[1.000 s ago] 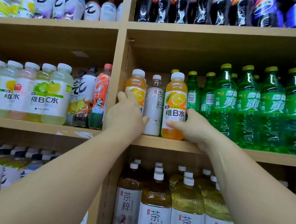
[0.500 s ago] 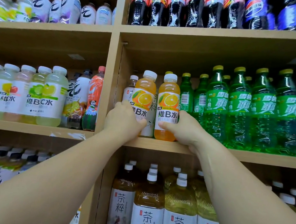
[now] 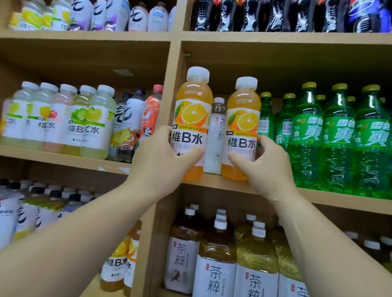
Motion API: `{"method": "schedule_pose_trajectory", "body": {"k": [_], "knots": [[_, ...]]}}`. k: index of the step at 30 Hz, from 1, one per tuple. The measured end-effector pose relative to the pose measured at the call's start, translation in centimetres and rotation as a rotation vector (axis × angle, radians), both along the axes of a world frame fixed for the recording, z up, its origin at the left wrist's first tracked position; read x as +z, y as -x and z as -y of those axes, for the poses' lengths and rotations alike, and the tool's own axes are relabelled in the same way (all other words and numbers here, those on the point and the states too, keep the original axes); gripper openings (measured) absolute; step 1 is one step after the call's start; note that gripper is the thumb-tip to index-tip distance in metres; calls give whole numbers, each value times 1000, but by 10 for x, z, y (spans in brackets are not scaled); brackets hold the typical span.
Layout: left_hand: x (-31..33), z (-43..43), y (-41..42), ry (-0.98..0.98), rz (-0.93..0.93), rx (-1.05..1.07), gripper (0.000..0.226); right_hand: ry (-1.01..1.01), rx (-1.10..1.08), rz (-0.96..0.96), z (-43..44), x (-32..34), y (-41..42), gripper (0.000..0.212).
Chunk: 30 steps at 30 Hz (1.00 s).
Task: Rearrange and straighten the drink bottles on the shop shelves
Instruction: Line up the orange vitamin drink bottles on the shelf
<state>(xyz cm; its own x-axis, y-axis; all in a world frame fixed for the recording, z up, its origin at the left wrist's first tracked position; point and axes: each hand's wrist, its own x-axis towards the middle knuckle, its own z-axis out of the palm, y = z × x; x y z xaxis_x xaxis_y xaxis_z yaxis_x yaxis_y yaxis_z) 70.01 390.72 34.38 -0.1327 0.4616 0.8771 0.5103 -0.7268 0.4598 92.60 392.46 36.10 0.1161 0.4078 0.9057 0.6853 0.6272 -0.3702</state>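
Two orange vitamin-drink bottles with white caps stand at the left end of the middle right shelf point(image 3: 330, 198). My left hand point(image 3: 159, 161) grips the left orange bottle point(image 3: 192, 114) around its lower label, at the shelf's front edge. My right hand point(image 3: 263, 170) grips the right orange bottle point(image 3: 242, 121) low on its label. Between and behind them stands a white tea bottle point(image 3: 215, 136), partly hidden.
Green soda bottles point(image 3: 336, 139) fill the shelf to the right. Pale vitamin bottles point(image 3: 57, 119) line the left compartment behind the wooden divider point(image 3: 172, 78). Cola bottles point(image 3: 253, 6) stand above, large tea bottles point(image 3: 216, 271) below.
The left orange bottle has come forward from the back corner to the shelf front, level with the right one. The white tea bottle now stands behind the pair. Both hands kept their grips.
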Motion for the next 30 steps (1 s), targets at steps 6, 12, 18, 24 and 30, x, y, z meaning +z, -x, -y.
{"method": "schedule_pose_trajectory", "body": {"k": [6,12,18,24,30], "knots": [[-57,34,53,-7,66,-115,29,-116,207,-109,29,-30,36,42],[-133,28,106,60,130,-99,42,-40,390,-198,37,-99,79,35],[-194,6,148,189,114,-36,39,134,411,-218,31,-179,126,41],[-249,-45,182,382,102,-79,43,280,305,-171,25,-232,168,55],[-277,-95,208,510,29,-144,46,437,261,-232,4,-274,215,77]]}}
